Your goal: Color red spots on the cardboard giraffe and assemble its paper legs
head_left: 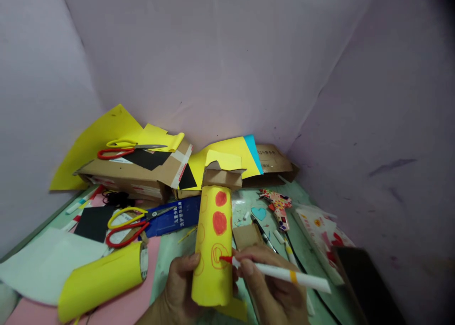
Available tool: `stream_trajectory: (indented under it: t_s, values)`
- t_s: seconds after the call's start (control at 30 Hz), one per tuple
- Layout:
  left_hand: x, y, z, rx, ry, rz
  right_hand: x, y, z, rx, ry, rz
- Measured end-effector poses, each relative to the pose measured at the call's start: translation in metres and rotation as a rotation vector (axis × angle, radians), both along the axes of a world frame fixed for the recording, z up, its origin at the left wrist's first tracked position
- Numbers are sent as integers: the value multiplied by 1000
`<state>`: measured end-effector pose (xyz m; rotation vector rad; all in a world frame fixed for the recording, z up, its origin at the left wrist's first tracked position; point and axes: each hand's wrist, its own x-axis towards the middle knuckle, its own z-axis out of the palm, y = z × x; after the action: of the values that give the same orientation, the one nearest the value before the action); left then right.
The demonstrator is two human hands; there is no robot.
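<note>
In my left hand (181, 284) is a yellow paper-covered tube (213, 287), its thumb pressed on the tube's left side. Two filled red spots mark the upper part, and red outlines run along the left edge. My right hand (270, 287) closes around a white marker (309, 281) with a red tip and an orange band. Its tip touches the tube at a partly drawn red circle (219, 257). Some fingers of both hands are hidden behind the tube and marker.
A second yellow tube (99, 282) lies at left, near red-and-yellow scissors (131, 225). Another pair of scissors (131, 148) rests on a cardboard box (142, 178). A glue gun (279, 206), a blue heart (258, 214) and a dark object (366, 287) are at right.
</note>
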<state>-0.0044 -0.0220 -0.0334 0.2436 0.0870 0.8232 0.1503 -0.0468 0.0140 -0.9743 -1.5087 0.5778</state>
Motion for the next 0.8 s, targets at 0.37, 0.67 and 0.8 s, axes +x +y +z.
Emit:
stream_trajectory:
  t_s: [0.37, 0.67, 0.8]
  values:
    - [-1, -1, -1, 5, -52, -24, 7, 2, 0, -2, -39, 36]
    - [2, 0, 3, -6, 18, 5, 6, 2, 0, -46, -53, 39]
    - [2, 0, 4, -26, 4, -6, 5, 2, 0, -18, -36, 33]
